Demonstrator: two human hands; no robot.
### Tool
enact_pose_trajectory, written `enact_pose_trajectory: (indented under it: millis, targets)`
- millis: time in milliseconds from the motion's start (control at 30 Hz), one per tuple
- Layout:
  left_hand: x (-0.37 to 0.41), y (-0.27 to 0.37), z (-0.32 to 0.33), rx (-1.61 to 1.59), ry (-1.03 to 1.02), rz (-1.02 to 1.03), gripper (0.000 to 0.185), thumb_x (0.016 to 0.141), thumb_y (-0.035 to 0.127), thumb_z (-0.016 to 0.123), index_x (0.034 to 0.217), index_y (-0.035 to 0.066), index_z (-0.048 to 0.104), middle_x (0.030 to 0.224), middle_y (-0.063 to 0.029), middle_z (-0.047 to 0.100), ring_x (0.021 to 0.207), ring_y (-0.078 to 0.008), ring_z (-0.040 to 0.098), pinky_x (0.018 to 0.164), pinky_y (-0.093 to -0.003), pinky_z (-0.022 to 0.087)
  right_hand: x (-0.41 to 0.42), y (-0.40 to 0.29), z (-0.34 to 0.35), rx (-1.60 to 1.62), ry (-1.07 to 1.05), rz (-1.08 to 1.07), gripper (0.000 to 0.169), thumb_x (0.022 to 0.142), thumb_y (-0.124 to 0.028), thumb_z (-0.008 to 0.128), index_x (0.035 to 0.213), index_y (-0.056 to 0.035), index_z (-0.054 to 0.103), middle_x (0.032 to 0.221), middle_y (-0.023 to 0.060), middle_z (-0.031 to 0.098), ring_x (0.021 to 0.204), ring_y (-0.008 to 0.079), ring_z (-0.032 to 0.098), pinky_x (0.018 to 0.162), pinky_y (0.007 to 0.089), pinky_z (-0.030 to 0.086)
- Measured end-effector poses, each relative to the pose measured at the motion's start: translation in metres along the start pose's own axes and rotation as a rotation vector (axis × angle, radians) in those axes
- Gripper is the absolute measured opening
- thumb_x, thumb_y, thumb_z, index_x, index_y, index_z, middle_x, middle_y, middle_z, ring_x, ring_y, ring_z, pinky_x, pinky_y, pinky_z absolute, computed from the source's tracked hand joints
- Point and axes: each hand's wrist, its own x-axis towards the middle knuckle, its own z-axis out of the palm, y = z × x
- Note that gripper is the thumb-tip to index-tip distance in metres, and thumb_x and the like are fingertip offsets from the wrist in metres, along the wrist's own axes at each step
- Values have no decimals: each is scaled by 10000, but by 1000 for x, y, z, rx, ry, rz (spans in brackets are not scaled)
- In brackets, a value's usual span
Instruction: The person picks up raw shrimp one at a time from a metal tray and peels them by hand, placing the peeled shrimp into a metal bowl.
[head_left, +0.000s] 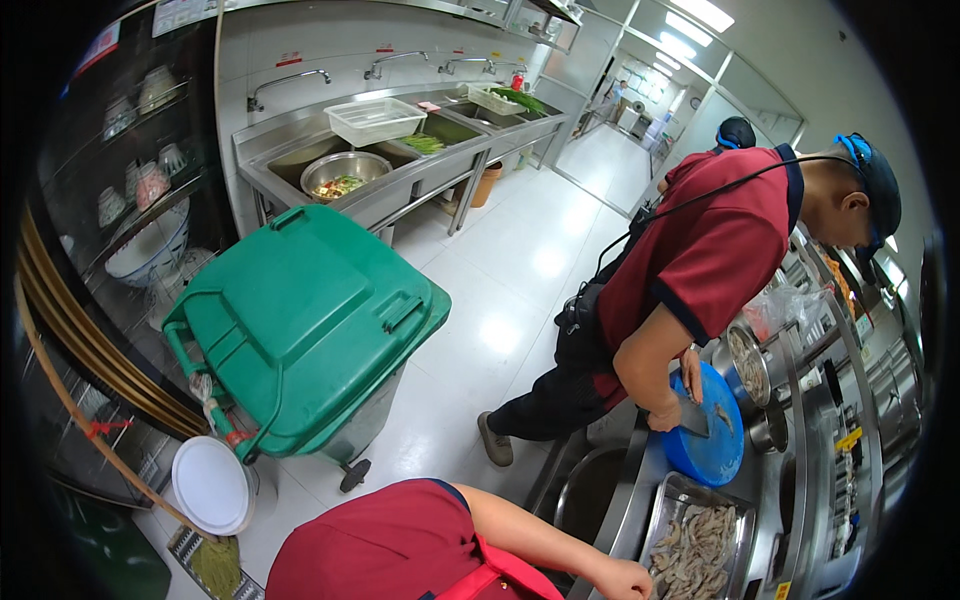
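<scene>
My left hand (627, 579) is at the bottom edge of the view with its fingers curled, beside a metal tray (742, 536). Whether it holds anything is hidden. My right hand is out of view. Raw shrimp (694, 544) lie heaped in the tray. Just beyond it, a round blue cutting board (705, 469) bears a shrimp (723, 420). A co-worker's hand (664, 414) grips a cleaver (691, 418) over the board, and their other hand (691, 375) rests by the blade.
A green wheeled bin (300, 300) with its lid down stands behind, near a white-lidded bucket (213, 484) and a broom (214, 562). Sinks (442, 161) line the wall. A bowl of shrimp (750, 364) and a metal pot (769, 431) stand past the board.
</scene>
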Motion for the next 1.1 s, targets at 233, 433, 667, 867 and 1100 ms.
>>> enact_pose_trajectory:
  millis: [233, 433, 667, 867, 1100]
  targets:
    - [-34, 38, -27, -97, -112, -85, 164, 852, 164, 506, 859, 46, 619, 726, -50, 650, 642, -134, 625, 588, -270, 499, -21, 7, 5, 10, 19, 117, 440, 871, -264, 406, 1271, -89, 353, 1094, 145, 578, 1022, 240, 556, 828, 355, 439]
    - [-50, 53, -30, -3, -168, -68, 186, 836, 195, 507, 850, 58, 632, 738, -47, 654, 672, -144, 624, 618, -284, 490, -43, 23, 13, 30, 30, 171, 481, 885, -288, 390, 1319, -96, 314, 1122, 139, 574, 1046, 235, 549, 845, 350, 433]
    - [-60, 67, -26, 31, -246, -76, 186, 844, 186, 495, 831, 54, 626, 739, -47, 654, 655, -151, 622, 610, -288, 490, -82, 64, 28, 51, -8, 178, 528, 902, -316, 371, 1375, -104, 268, 1156, 131, 570, 1075, 229, 541, 865, 344, 425]
    - [-71, 61, -21, -58, -269, -116, 169, 845, 164, 491, 836, 49, 615, 727, -46, 649, 638, -141, 622, 595, -277, 492, -83, -24, -29, 182, 208, 603, 394, 827, -309, 460, 1078, -30, 582, 876, 204, 633, 763, 322, 620, 705, 445, 476]
    - [-72, 53, -7, -80, -291, -100, 149, 842, 142, 489, 843, 49, 606, 718, -46, 647, 640, -137, 626, 598, -273, 496, -72, 106, 66, 8, 242, 628, 324, 760, -272, 525, 843, 9, 662, 766, 230, 632, 757, 377, 618, 666, 478, 491]
